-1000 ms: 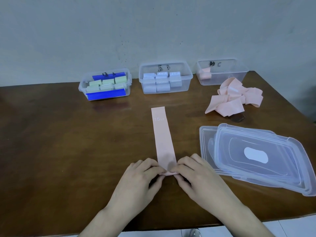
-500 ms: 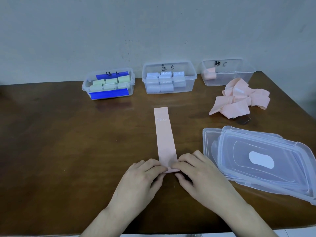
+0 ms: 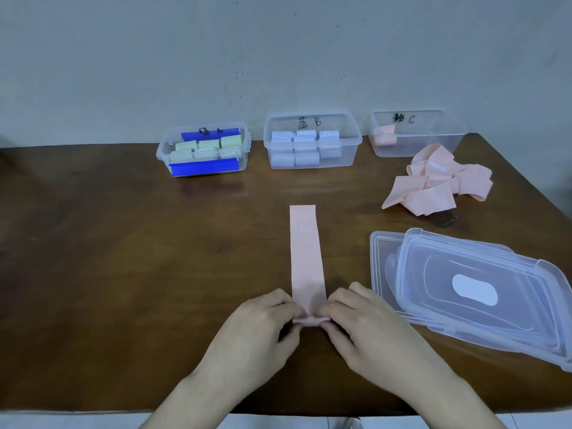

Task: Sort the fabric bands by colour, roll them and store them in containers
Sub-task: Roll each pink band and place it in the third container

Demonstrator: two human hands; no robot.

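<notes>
A pink fabric band (image 3: pixel 305 255) lies flat on the wooden table (image 3: pixel 123 258), running away from me. Its near end is curled into a small roll. My left hand (image 3: pixel 263 329) pinches the roll's left side and my right hand (image 3: pixel 365 329) pinches its right side. At the back stand three clear containers: one with green rolls (image 3: pixel 204 148), one with pale blue rolls (image 3: pixel 311 140), and one (image 3: pixel 418 134) holding a single pink roll. A heap of loose pink bands (image 3: pixel 436 184) lies in front of that last container.
Stacked clear plastic lids (image 3: pixel 470 289) lie to the right of my hands, close to my right wrist. A small dark object (image 3: pixel 445 219) sits by the pink heap. A grey wall rises behind the table. The table's near edge runs under my forearms.
The near end of the pink band has been curled over into a small roll between my fingertips. Both hands stay at the same spot.
</notes>
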